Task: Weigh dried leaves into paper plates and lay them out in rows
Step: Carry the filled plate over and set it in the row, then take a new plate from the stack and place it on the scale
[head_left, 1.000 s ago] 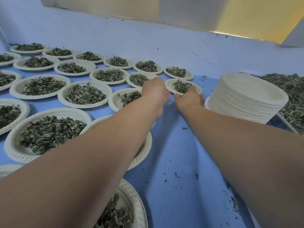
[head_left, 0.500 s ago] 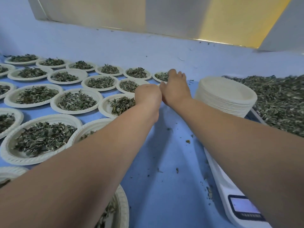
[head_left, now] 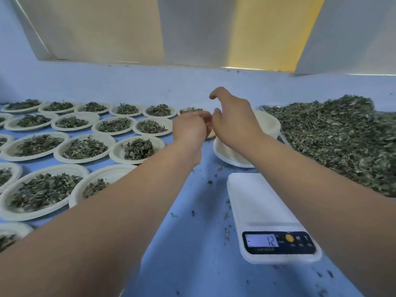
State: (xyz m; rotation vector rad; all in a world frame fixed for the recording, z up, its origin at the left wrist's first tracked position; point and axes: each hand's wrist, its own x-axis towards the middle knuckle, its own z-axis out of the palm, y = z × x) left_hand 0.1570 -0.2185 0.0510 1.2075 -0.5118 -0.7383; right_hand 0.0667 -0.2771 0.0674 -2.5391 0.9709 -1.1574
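Scale (head_left: 257,202): white, platform bare, display reads 12.
Stack of empty plates (head_left: 271,125): just beyond the scale.
Loose dried leaves (head_left: 334,142): heaped to the right of the scale.
Filled plates (head_left: 83,146): in rows left of the scale, on the blue table (head_left: 192,243).
Left hand (head_left: 190,127): raised beyond the scale, fingers curled away from view; cannot tell whether it grasps anything.
Right hand (head_left: 233,121): raised beyond the scale, fingers loosely hooked, grasping nothing.

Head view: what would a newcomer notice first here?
Rows of leaf-filled paper plates cover the blue table at left, facing a heap of dried leaves at right. The left hand and right hand hover mid-frame by the stack of empty plates; a white scale lies nearer.
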